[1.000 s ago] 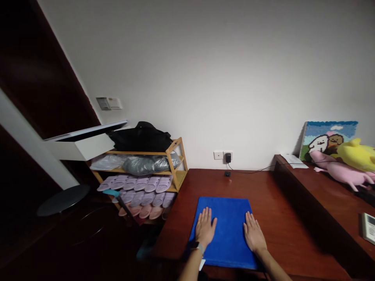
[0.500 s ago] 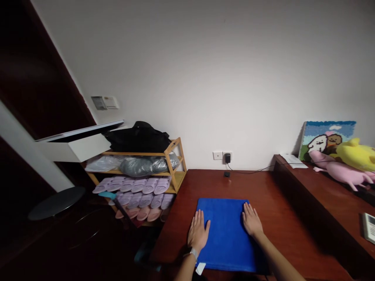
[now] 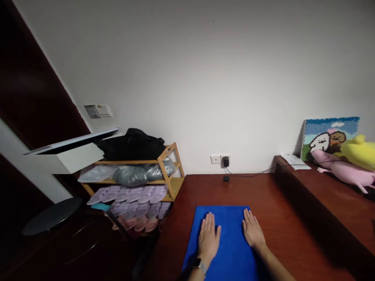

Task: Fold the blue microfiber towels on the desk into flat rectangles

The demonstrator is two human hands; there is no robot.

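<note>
A blue folded towel [image 3: 227, 218] lies flat on the dark red wooden table [image 3: 272, 210] in front of me. My left hand [image 3: 208, 239] rests palm down on its left part, fingers stretched out and together, with a watch at the wrist. Flat on the towel's right part is my right hand [image 3: 252, 232], fingers extended toward the far edge. Neither hand holds anything.
A wooden shoe rack [image 3: 170, 171] with several lilac and pink slippers [image 3: 137, 197] stands left of the table, a black bag [image 3: 131, 144] on top. A wall socket with a charger [image 3: 225, 160] is behind. A raised ledge [image 3: 325, 195] at right carries plush toys [image 3: 345, 169] and a picture [image 3: 331, 134].
My left hand has slid from the towel's left edge inward onto it. The right hand stays on the right part. The view has tipped up slightly.
</note>
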